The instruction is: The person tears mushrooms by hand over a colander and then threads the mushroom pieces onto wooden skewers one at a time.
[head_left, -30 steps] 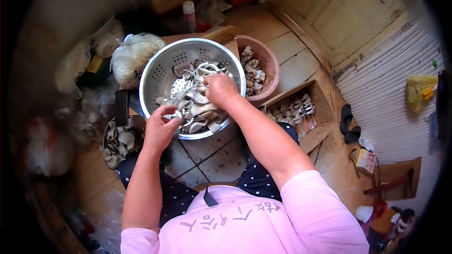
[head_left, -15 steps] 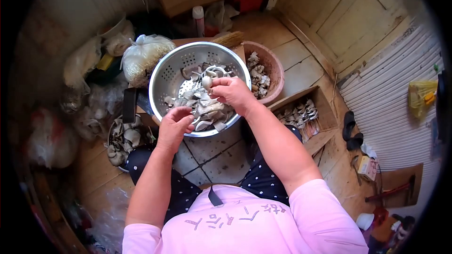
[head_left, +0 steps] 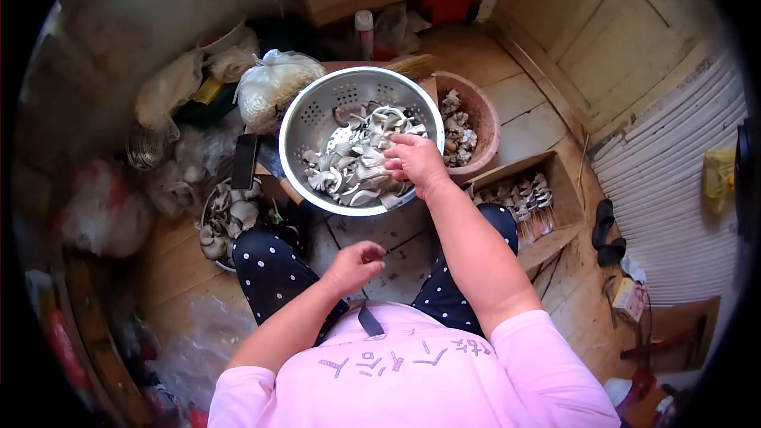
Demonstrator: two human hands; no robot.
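Note:
A metal colander (head_left: 297, 115) with a perforated wall holds a heap of torn grey-white mushroom pieces (head_left: 349, 170). My right hand (head_left: 418, 165) is over the right side of this heap, its fingers extended and slightly apart at the pieces; I see nothing gripped in it. My left hand (head_left: 355, 268) is away from the colander, above my lap between the knees. Its fingers are loosely curled with a gap to the thumb, and no object shows in it.
Right of the colander, a pinkish basin (head_left: 493, 123) holds mushroom scraps. A cardboard box (head_left: 567, 190) contains skewered mushroom pieces. At left stand a bowl of whole mushrooms (head_left: 238, 214), a dark phone-like slab (head_left: 245, 161) and a filled plastic bag (head_left: 277, 83). Black slippers (head_left: 606, 234) lie far right.
My left hand has drawn back from the colander's near rim toward my lap. My right hand, which held a mushroom piece up, is now lower over the heap with its fingers spread.

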